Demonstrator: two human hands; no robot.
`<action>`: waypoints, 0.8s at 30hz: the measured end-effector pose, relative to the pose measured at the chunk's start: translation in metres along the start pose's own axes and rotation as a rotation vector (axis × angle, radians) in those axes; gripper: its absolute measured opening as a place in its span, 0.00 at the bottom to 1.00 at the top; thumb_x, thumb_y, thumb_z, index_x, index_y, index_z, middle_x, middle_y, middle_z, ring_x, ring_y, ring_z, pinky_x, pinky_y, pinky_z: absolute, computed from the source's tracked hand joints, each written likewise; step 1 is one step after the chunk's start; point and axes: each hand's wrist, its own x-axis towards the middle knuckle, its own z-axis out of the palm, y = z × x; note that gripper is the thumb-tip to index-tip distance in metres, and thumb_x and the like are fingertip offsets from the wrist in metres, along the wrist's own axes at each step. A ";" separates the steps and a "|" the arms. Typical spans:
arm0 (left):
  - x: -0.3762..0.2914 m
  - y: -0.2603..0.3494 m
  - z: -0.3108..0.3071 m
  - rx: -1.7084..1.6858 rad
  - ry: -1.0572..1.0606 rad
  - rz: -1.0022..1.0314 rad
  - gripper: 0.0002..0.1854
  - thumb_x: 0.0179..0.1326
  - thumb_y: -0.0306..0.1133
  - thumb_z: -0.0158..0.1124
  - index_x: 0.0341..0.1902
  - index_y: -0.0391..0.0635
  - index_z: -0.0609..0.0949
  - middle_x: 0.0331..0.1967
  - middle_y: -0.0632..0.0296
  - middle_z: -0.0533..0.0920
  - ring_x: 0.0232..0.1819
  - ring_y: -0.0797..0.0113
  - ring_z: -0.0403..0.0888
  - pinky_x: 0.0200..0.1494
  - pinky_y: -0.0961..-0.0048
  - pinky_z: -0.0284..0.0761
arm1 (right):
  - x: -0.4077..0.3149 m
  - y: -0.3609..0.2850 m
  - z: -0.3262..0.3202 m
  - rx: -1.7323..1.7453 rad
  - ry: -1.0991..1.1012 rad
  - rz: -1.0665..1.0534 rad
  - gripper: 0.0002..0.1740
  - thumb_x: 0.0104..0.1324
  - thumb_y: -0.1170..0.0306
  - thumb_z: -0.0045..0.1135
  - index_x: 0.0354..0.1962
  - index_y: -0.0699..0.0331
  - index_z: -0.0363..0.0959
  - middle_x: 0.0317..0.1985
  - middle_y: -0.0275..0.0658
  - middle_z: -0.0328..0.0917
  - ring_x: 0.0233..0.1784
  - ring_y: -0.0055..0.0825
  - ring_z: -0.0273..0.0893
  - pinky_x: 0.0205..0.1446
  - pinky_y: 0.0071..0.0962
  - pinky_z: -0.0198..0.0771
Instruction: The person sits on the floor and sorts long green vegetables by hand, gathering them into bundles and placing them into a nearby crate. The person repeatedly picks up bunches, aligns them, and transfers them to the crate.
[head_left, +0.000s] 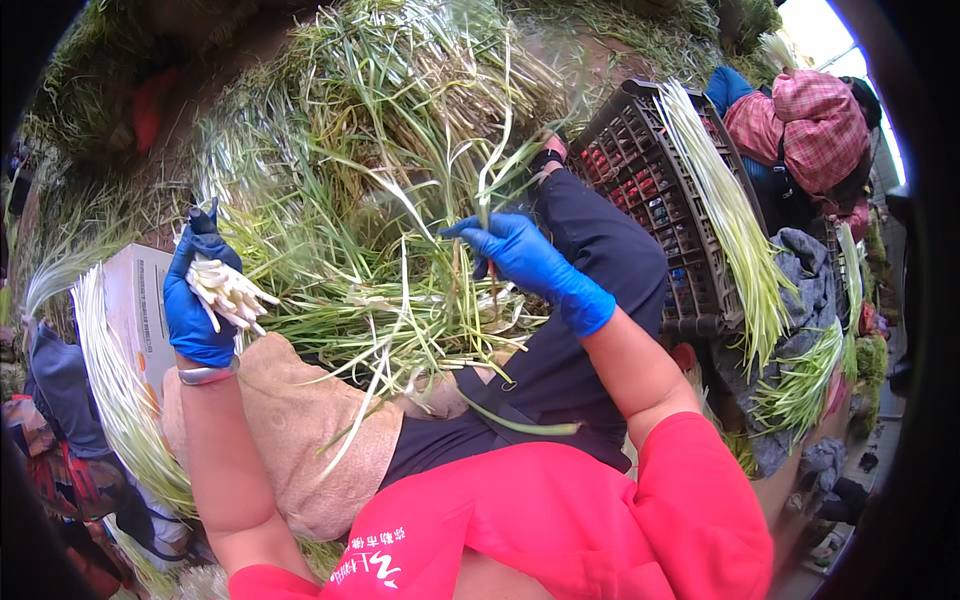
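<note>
My left hand (201, 289), in a blue glove, is closed around a bundle of pale stalks (225, 292); their white ends point towards my lap. My right hand (517, 251), gloved in blue too, pinches a long leafy stalk (496, 169), with a thin brownish stem hanging below the fingers. Beneath and beyond both hands spreads a heap of long green leaves and stalks (330, 225). Loose leaf strips (382, 367) lie over my lap. A tan cloth (307, 427) covers my left leg.
A cardboard box (142, 300) bearing writing stands at left, with a bunch of pale stalks (112, 390) beside it. At right, similar stalks (727, 210) lie across a dark plastic crate (637, 172). Another person (814, 131) in a checked top is behind it.
</note>
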 end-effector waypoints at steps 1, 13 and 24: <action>0.001 0.001 0.001 -0.186 0.036 -0.054 0.15 0.61 0.32 0.42 0.47 0.36 0.72 0.31 0.62 0.78 0.28 0.77 0.73 0.32 0.83 0.69 | -0.002 -0.003 0.006 0.124 -0.116 -0.059 0.13 0.62 0.67 0.44 0.40 0.63 0.72 0.26 0.31 0.74 0.20 0.12 0.67 0.23 0.14 0.66; -0.026 -0.055 0.035 0.608 0.057 -0.241 0.21 0.51 0.30 0.58 0.50 0.40 0.70 0.29 0.69 0.77 0.20 0.85 0.68 0.23 0.89 0.66 | 0.006 0.047 0.085 -0.123 -0.160 -0.152 0.13 0.60 0.64 0.48 0.43 0.55 0.71 0.26 0.34 0.76 0.19 0.14 0.67 0.26 0.19 0.67; -0.026 -0.102 0.014 0.805 -0.060 -0.441 0.16 0.48 0.25 0.60 0.42 0.37 0.73 0.32 0.59 0.79 0.29 0.71 0.77 0.29 0.79 0.73 | -0.005 0.075 0.100 -0.785 -0.063 -0.441 0.14 0.55 0.61 0.49 0.41 0.46 0.70 0.23 0.42 0.74 0.23 0.41 0.72 0.25 0.36 0.67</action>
